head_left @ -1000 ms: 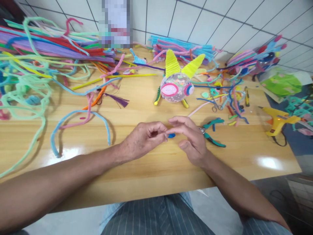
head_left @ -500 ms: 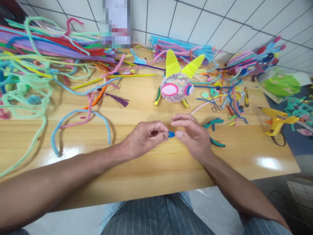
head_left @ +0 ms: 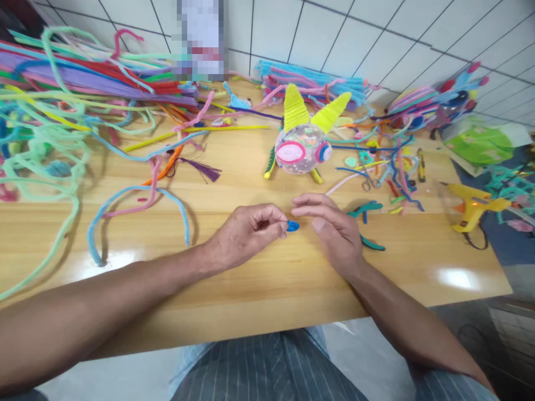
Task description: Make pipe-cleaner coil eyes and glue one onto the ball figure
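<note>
Between thumb and forefinger my left hand [head_left: 257,234] pinches a small blue coil [head_left: 293,226], which looks like wound pipe cleaner; part of it is hidden by the fingertips. My right hand [head_left: 330,228] hovers just right of the coil, fingers apart, touching nothing that I can see. Beyond both hands stands a round, glittery craft figure [head_left: 303,156] with yellow ears, a pink-rimmed eye, a blue eye and yellow feet. Green-handled pliers [head_left: 371,245] lie partly behind my right hand.
Loose pipe cleaners [head_left: 50,156] tangle across the left side, with bundles [head_left: 313,83] along the tiled wall. A yellow glue gun [head_left: 476,203] lies at the right edge. Small scissors [head_left: 368,184] and a yellow cutter [head_left: 421,166] are among scraps at right.
My right thumb has drawn back to the right from the blue coil, leaving a gap. My left hand keeps its pinch on the coil, nearly in place.
</note>
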Demonstrator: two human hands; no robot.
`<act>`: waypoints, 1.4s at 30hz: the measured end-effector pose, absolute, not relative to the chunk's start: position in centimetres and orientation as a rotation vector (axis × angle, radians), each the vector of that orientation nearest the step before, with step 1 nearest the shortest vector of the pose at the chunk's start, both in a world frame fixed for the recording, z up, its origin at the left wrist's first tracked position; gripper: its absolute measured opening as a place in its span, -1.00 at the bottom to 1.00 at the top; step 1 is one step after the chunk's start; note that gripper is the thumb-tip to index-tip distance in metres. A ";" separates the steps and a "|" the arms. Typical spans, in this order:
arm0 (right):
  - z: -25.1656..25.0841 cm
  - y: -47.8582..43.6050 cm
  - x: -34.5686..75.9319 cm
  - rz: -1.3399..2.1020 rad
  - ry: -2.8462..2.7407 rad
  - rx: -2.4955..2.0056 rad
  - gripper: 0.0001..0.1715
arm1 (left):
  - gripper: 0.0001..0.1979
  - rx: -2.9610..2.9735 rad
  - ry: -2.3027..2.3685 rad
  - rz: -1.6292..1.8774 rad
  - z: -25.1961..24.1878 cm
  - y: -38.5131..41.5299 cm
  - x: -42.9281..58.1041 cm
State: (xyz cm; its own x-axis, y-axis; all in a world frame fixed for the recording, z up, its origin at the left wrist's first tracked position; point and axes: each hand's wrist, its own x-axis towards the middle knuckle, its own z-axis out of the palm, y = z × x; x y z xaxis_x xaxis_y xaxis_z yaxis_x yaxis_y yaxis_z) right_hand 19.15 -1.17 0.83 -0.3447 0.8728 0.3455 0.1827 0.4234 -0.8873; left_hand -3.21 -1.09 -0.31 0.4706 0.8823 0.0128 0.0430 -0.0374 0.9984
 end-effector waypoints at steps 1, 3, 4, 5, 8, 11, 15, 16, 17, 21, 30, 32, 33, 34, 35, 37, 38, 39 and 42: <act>0.9 -1.2 19.1 0.974 -1.794 -0.911 -0.71 | -0.84 1.446 0.865 0.838 -0.3 -1.1 -3.2; 0.9 -1.3 19.1 0.967 -1.805 -0.911 -0.69 | -0.84 1.420 0.874 0.847 -0.3 -1.1 -3.3; 1.0 -1.3 19.1 0.962 -1.812 -0.909 -0.69 | -0.84 1.405 0.879 0.851 -0.2 -1.0 -3.3; 1.0 -1.3 19.1 0.957 -1.819 -0.909 -0.67 | -0.84 1.389 0.883 0.856 -0.2 -1.0 -3.3; 1.0 -1.3 19.2 0.947 -1.839 -0.911 -0.63 | -0.84 1.342 0.886 0.870 -0.2 -0.9 -3.2; 1.0 -1.3 19.2 0.944 -1.852 -0.912 -0.60 | -0.85 1.312 0.888 0.871 -0.1 -0.8 -3.2; 1.0 -1.3 19.2 0.932 -1.880 -0.917 -0.57 | -0.84 1.312 0.885 0.863 -0.1 -0.8 -3.2; 1.1 -1.3 19.1 0.930 -1.888 -0.915 -0.57 | -0.85 1.317 0.882 0.860 0.0 -0.8 -3.2; 1.1 -1.3 19.1 0.930 -1.894 -0.911 -0.56 | -0.85 1.323 0.879 0.857 0.0 -0.8 -3.2; 1.0 -1.3 19.1 0.931 -1.917 -0.889 -0.56 | -0.86 1.344 0.865 0.852 0.0 -0.8 -3.3; 0.9 -1.4 19.1 0.927 -1.936 -0.913 -0.55 | -0.82 1.361 0.890 0.831 0.1 -0.8 -3.4; 0.9 -1.4 19.2 0.920 -1.932 -0.921 -0.54 | -0.82 1.359 0.898 0.823 0.2 -0.8 -3.4; 0.9 -1.4 19.2 0.916 -1.931 -0.924 -0.54 | -0.82 1.357 0.902 0.820 0.3 -0.8 -3.4; 0.8 -1.4 19.2 0.912 -1.931 -0.926 -0.54 | -0.82 1.354 0.905 0.819 0.3 -0.8 -3.4; 0.8 -1.4 19.2 0.909 -1.931 -0.927 -0.54 | -0.83 1.349 0.907 0.818 0.4 -0.8 -3.4; 0.8 -1.4 19.2 0.902 -1.934 -0.930 -0.55 | -0.83 1.340 0.909 0.816 0.4 -0.8 -3.4; 0.8 -1.4 19.2 0.898 -1.936 -0.932 -0.55 | -0.84 1.336 0.909 0.814 0.4 -0.8 -3.4; 0.8 -1.4 19.2 0.894 -1.939 -0.933 -0.54 | -0.84 1.334 0.910 0.810 0.4 -0.8 -3.4; 0.8 -1.4 19.2 0.891 -1.947 -0.934 -0.53 | -0.84 1.333 0.917 0.803 0.3 -0.8 -3.4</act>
State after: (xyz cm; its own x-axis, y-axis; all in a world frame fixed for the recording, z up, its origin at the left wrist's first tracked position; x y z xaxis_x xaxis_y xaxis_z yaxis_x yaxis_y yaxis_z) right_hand 19.20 -1.36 0.83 -0.4222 0.8392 0.3428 0.2891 0.4831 -0.8265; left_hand -3.42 -0.78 0.29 0.4386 0.8943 -0.0889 0.0297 0.0845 0.9960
